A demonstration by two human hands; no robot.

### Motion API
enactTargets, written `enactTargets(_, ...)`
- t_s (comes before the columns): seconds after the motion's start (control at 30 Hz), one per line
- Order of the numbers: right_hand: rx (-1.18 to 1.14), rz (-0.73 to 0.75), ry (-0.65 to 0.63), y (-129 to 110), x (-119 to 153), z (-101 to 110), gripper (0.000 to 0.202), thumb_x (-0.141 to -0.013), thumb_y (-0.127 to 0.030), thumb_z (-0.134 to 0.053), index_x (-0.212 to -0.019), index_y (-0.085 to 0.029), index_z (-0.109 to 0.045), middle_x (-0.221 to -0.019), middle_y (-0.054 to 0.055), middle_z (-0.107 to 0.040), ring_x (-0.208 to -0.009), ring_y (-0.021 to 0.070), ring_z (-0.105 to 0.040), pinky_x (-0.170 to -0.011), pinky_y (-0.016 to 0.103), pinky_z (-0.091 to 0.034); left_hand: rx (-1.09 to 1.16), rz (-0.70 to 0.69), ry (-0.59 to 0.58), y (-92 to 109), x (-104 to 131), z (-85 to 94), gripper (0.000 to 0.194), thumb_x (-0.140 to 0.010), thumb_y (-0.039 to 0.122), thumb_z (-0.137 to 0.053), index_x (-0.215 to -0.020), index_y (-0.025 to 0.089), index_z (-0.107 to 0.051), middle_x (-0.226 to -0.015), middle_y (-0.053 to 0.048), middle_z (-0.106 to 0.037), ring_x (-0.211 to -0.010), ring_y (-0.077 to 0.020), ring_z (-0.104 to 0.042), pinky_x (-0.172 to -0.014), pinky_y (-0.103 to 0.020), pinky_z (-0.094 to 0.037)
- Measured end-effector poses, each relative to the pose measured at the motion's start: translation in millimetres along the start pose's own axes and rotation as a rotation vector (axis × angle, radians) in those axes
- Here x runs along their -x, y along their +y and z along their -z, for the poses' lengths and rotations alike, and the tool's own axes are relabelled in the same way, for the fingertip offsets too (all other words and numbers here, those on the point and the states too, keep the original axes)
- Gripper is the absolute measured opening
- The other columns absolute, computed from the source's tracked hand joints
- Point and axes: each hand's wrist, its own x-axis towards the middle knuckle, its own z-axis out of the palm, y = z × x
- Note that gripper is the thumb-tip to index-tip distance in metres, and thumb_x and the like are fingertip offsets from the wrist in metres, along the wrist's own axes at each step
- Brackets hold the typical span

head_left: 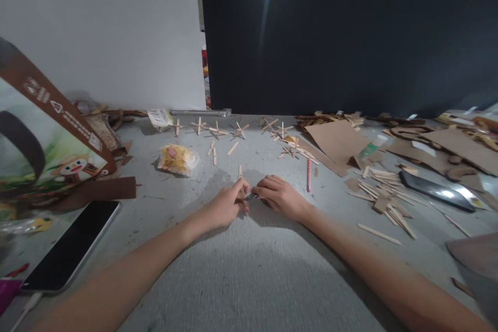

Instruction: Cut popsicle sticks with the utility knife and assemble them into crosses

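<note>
Near the middle of the grey table point(218, 270), my left hand point(230, 203) pinches a short wooden stick point(240, 170) that points away from me. Close beside it on the right, my right hand point(280, 198) has its fingers closed round a small dark tool point(251, 196), whose tip meets the fingers of my left hand. Beyond my hands lie a few loose sticks point(232, 148) and several crossed-stick pieces point(241, 130). A pink patterned stick point(309, 175) lies to the right of my right hand.
At the left are a phone point(72, 246), a printed bag point(50, 140) and a yellow packet point(178, 160). On the right lie a stick pile point(389, 199), cardboard point(336, 140), a glue stick point(373, 146) and a dark glossy object point(436, 191). Upright panels stand behind.
</note>
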Motion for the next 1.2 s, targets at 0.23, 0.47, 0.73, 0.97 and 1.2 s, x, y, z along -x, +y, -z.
enactTargets(0.23,0.028,-0.009,-0.009,-4.2,-2.2,-0.3,0.027,-0.107,-0.012,-0.044,-0.114,-0.02,-0.069,-0.091,0.008,-0.068,-0.086,0.0215,-0.061,-0.077,0.034,-0.045,-0.025,-0.006,-0.01,1.4,1.1,1.1,0.026,-0.082,0.005,-0.051,-0.095,0.025,-0.041,-0.074,0.004,-0.066,-0.074,-0.0162,-0.066,-0.075,-0.028,-0.046)
enactTargets(0.47,0.015,-0.009,0.004,-1.6,-1.1,3.0,0.026,-0.108,-0.013,-0.045,-0.114,-0.02,-0.069,-0.091,0.008,-0.069,-0.085,0.0209,-0.061,-0.076,0.034,-0.047,0.024,-0.001,-0.011,-2.7,-0.5,-0.5,0.029,-0.079,0.003,-0.05,-0.095,0.026,-0.041,-0.072,0.005,-0.066,-0.071,-0.0154,-0.065,-0.074,-0.028,-0.046)
enactTargets(0.73,0.03,0.003,-0.01,-3.6,-1.4,1.2,0.027,-0.107,-0.012,-0.044,-0.114,-0.018,-0.069,-0.09,0.008,-0.068,-0.084,0.0213,-0.059,-0.076,0.035,-0.046,-0.007,-0.02,-0.014,-0.7,1.4,0.9,0.027,-0.081,0.006,-0.051,-0.096,0.025,-0.041,-0.074,0.004,-0.068,-0.073,-0.0165,-0.065,-0.074,-0.028,-0.045)
enactTargets(0.97,0.06,-0.015,-0.005,-6.3,-2.2,-0.4,0.027,-0.108,-0.013,-0.043,-0.114,-0.019,-0.069,-0.091,0.008,-0.067,-0.087,0.0217,-0.059,-0.078,0.034,-0.045,-0.012,0.006,-0.002,2.2,1.2,0.4,0.028,-0.079,0.004,-0.049,-0.095,0.025,-0.041,-0.072,0.005,-0.066,-0.073,-0.0166,-0.066,-0.075,-0.028,-0.045)
enactTargets(1.2,0.057,-0.012,-0.028,-3.5,0.0,3.3,0.03,-0.107,-0.011,-0.042,-0.117,-0.019,-0.069,-0.091,0.008,-0.069,-0.085,0.0212,-0.06,-0.076,0.035,-0.045,0.014,0.021,-0.014,0.4,0.7,-0.1,0.027,-0.08,0.005,-0.049,-0.095,0.025,-0.04,-0.072,0.004,-0.066,-0.071,-0.0164,-0.065,-0.074,-0.028,-0.045)
